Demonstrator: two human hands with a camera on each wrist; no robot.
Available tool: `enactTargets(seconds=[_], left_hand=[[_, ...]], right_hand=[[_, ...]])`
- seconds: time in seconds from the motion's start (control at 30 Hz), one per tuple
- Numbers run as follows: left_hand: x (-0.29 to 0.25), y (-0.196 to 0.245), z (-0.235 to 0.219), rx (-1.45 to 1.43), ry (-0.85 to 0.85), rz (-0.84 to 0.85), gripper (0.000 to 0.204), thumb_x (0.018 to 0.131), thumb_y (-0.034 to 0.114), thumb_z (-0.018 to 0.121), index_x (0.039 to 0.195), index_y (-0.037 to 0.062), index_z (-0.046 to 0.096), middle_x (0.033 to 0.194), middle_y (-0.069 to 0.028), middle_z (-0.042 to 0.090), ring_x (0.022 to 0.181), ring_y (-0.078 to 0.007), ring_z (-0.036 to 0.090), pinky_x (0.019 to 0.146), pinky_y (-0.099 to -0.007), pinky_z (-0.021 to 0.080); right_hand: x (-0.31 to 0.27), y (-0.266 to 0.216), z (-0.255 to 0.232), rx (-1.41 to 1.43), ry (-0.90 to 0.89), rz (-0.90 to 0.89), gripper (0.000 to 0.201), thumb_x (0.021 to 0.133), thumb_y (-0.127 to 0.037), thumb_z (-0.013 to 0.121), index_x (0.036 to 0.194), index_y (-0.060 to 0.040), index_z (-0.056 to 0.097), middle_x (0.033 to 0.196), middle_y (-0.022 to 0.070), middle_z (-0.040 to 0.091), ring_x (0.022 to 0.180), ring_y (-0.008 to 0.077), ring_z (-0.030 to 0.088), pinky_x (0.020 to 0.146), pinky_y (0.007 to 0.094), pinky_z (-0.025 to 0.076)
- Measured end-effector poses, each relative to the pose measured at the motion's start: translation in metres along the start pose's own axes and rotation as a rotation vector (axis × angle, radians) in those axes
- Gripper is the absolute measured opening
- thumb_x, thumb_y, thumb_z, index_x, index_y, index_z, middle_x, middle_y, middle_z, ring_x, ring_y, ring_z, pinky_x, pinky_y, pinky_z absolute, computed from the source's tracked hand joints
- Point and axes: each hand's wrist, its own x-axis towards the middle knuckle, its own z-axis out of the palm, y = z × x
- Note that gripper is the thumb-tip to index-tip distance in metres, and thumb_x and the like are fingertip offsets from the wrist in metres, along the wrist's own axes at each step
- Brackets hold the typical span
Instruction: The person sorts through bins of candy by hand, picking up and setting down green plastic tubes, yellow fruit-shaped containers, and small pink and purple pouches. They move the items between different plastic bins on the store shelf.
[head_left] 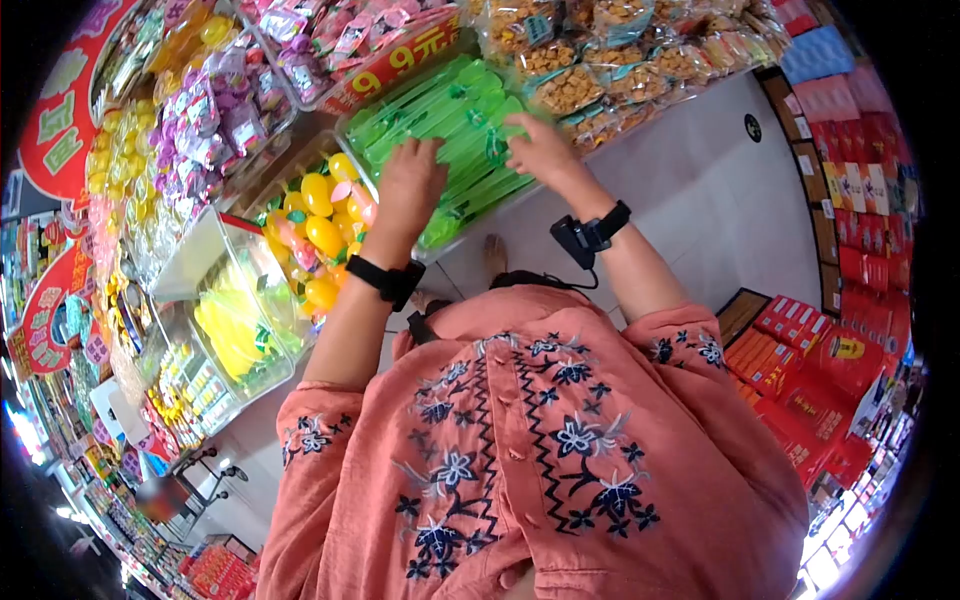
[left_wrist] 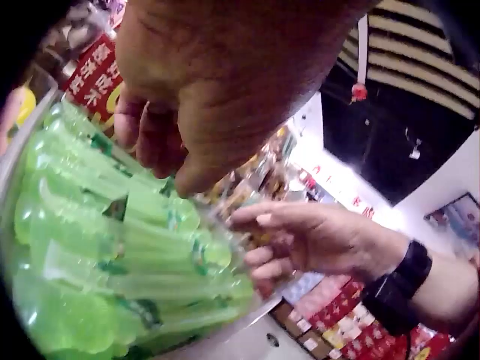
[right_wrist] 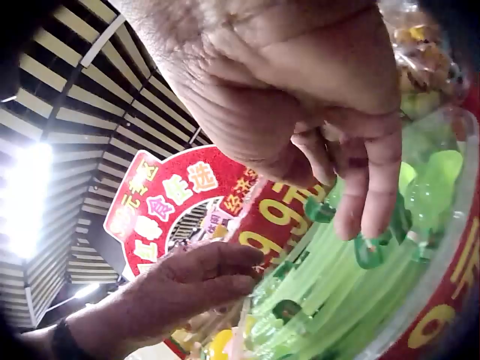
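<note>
Long clear packets of green sticks [head_left: 460, 150] with dark green tags lie side by side in a clear bin. Over the bin's left part is the left hand [head_left: 412, 185], palm down with fingers bent loosely; in the left wrist view the left hand [left_wrist: 202, 90] hangs just above the packets [left_wrist: 120, 247], holding nothing visible. At the bin's right end, the right hand [head_left: 548, 155] reaches in. In the right wrist view, fingertips of the right hand [right_wrist: 300, 105] rest on the green tags [right_wrist: 369, 251]; nothing is seen gripped.
Yellow fruit-shaped sweets [head_left: 322, 235] fill the bin at left, with yellow packets [head_left: 232, 325] beyond. Bagged brown snacks [head_left: 575, 90] lie behind at the right. A red price sign [head_left: 400, 65] stands at the green bin's back edge. Red boxes [head_left: 820, 400] stand at far right.
</note>
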Motion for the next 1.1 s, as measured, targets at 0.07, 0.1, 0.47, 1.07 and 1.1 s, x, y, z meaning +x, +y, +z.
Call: enactTargets(seconds=[0.07,0.1,0.47,1.07,1.1], left_hand=[[-0.004,-0.001,-0.031,-0.147,0.137,-0.005,0.031,0.089,0.014,0.069,0.117,0.0045,0.061,0.102,-0.0155,0.063,0.093,-0.0313,0.061,0.081,-0.0415,0.05],[-0.007,0.0,-0.049,-0.209,0.182,-0.015,0.032,0.09,0.014,0.07,0.119,0.0034,0.061,0.101,-0.0146,0.064,0.091,-0.0276,0.063,0.08,-0.038,0.051],[-0.124,-0.026,-0.244,-0.448,0.454,-0.576,0.034,0.099,0.021,0.061,0.124,-0.0008,0.06,0.11,-0.0044,0.066,0.102,-0.0113,0.058,0.091,-0.0261,0.046],[-0.245,-0.202,-0.263,0.05,-0.275,-0.463,0.015,0.089,0.013,0.063,0.097,0.001,0.066,0.096,-0.0151,0.07,0.089,-0.032,0.067,0.077,-0.0378,0.053],[-0.243,-0.202,-0.258,0.073,-0.293,-0.355,0.015,0.088,0.012,0.062,0.098,0.0025,0.067,0.095,-0.0156,0.069,0.089,-0.0336,0.066,0.077,-0.04,0.053]], right_hand=[[-0.008,-0.02,-0.003,0.03,-0.01,-0.056,0.038,0.096,-0.019,0.05,0.132,-0.0041,0.055,0.103,0.0157,0.069,0.083,0.02,0.07,0.073,0.0326,0.055],[-0.014,-0.033,-0.005,0.044,-0.014,-0.088,0.037,0.098,-0.019,0.049,0.132,-0.0052,0.055,0.097,0.0152,0.07,0.077,0.0179,0.07,0.069,0.0303,0.056],[-0.027,-0.116,0.054,0.285,-0.29,-0.35,0.027,0.099,-0.018,0.05,0.118,-0.0009,0.059,0.107,0.0101,0.065,0.083,0.0171,0.068,0.07,0.0284,0.054],[-0.059,-0.187,0.202,0.198,-0.681,-0.359,0.025,0.101,-0.02,0.052,0.116,-0.0009,0.059,0.101,0.0084,0.066,0.08,0.0127,0.066,0.069,0.0265,0.054],[-0.06,-0.188,0.204,0.198,-0.68,-0.358,0.025,0.101,-0.02,0.051,0.116,-0.0009,0.059,0.101,0.0086,0.066,0.08,0.0128,0.066,0.069,0.0265,0.054]])
